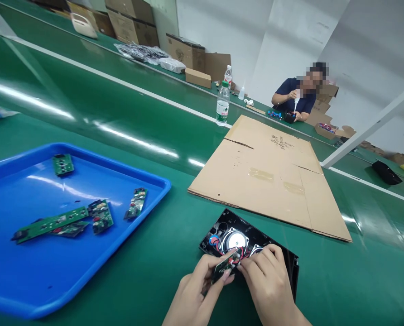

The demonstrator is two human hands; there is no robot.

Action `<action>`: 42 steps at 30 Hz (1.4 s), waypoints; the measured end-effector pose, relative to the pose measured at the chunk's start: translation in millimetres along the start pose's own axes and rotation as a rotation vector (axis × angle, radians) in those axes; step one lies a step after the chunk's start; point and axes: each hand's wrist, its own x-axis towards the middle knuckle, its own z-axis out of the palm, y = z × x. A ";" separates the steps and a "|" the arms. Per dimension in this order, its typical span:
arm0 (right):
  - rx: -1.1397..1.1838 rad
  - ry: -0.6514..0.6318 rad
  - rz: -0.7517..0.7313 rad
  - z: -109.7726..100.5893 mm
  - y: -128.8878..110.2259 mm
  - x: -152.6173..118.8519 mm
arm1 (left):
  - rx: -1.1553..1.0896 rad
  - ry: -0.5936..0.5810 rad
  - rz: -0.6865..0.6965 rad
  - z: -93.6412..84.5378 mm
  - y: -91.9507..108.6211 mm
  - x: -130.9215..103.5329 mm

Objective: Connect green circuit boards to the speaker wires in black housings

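Between thumb and fingers, my left hand (197, 287) grips a small green circuit board (225, 267), tilted up over the black speaker housing (261, 233). My right hand (268, 276) is pinched at the board's right end, by the red and black wires (245, 251); its fingertips hide exactly what is between them. Inside the housing sits a round silver speaker (235, 240), with a second speaker (256, 250) partly covered by my right hand. A blue-and-red round part (214, 240) lies at the housing's left end.
On the left, a blue tray (120, 244) holds several green circuit boards (100, 216). Flattened cardboard (273, 174) lies beyond the housing. A water bottle (223, 106) stands behind it. Across the green bench, a co-worker (299, 97) holds a white squeeze bottle over a black part.
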 end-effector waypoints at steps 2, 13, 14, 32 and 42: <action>0.064 0.005 0.043 -1.3 1.4 -0.7 | -0.018 -0.026 0.005 -0.3 0.8 0.1; 0.215 -0.198 0.123 -3.2 10.0 -0.7 | -0.034 0.118 0.086 9.6 -1.8 -5.8; 0.210 -0.196 0.121 -2.8 8.9 -1.2 | -0.036 0.120 0.084 9.8 -2.7 -6.6; 0.043 -0.502 0.227 -17.2 19.0 -3.1 | -0.090 0.041 -0.160 3.0 7.2 2.1; 0.052 -0.962 0.440 -34.4 34.9 13.2 | 0.039 0.158 0.070 8.6 2.8 -0.9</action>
